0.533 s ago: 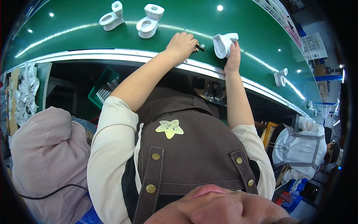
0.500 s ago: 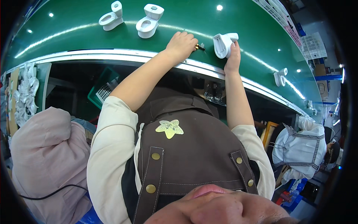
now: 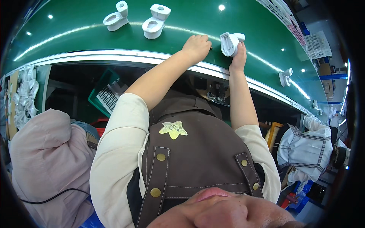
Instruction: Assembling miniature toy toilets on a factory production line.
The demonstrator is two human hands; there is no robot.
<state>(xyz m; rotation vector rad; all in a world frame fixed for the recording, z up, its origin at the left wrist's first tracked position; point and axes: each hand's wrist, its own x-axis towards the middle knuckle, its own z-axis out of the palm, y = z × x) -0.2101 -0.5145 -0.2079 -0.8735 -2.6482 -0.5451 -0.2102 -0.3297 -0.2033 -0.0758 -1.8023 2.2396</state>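
Note:
My right hand grips a small white toy toilet above the green tabletop. That toy is tipped over, with its recessed underside facing left. Just left of it, my left hand is closed low over the table, fingers curled. A tiny dark tip of a battery-like piece pokes out beside its fingers; the rest is hidden. Two more white toy toilets, one at far left and one nearer the middle, stand upright on the table.
Another white toy toilet stands to the right, with small white pieces farther along. A pale metal edge runs along the table front. Below it sits a green basket. A pink cloth-covered shape is at left.
My left hand has moved right, closer to the toy toilet. The black-and-orange piece at its fingers, plain before, is now mostly hidden. My right hand keeps its hold, nearly still.

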